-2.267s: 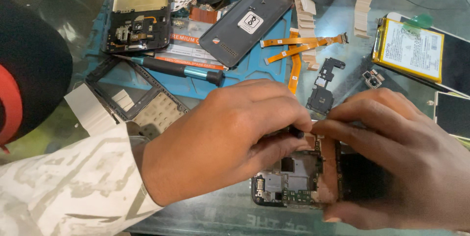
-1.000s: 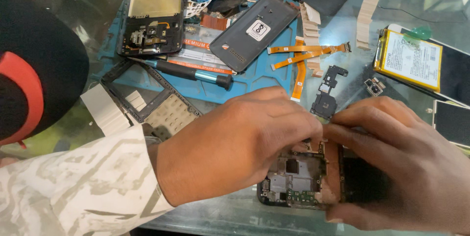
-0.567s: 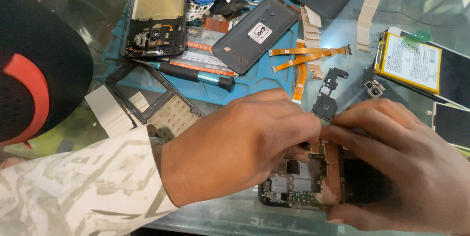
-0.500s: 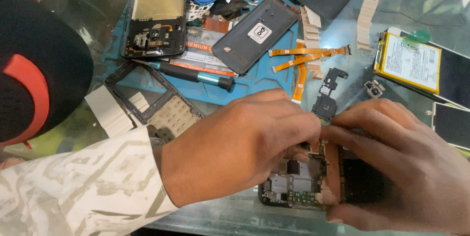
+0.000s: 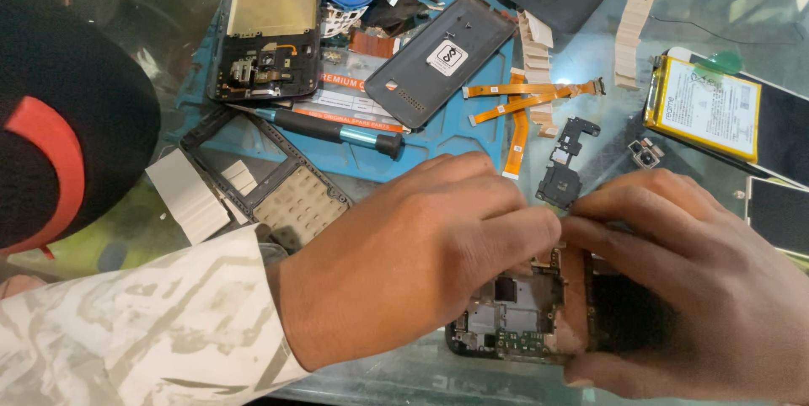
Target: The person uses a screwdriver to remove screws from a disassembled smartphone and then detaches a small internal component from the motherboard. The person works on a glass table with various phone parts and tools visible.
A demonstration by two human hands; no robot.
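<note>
The opened phone (image 5: 518, 322) lies on the glass surface (image 5: 725, 2) just below the blue mat (image 5: 438, 149), its back off and its circuit board bare. Both hands are on it. The left hand (image 5: 413, 254) covers the phone's left part, its fingers (image 5: 522, 225) pinched narrow over the phone's top edge; whether they hold some small part there cannot be told. The right hand (image 5: 691, 280) clasps the phone's right side, thumb along the bottom and fingers curled over the top, so that its fingertips meet those of the left hand. On the mat, just above the left hand, lies a screwdriver (image 5: 337, 130) with a teal and black handle. Further up the mat are a grey back cover (image 5: 438, 61), orange flex cables (image 5: 522, 103) and another stripped phone frame (image 5: 270, 27). Left of the mat, beside the left sleeve, rests an empty black frame (image 5: 270, 187). Right of the mat, near the right hand, sit a small black board piece (image 5: 566, 166) and a camera module (image 5: 645, 153). Well to the mat's right lies a yellow-edged battery (image 5: 708, 107).
</note>
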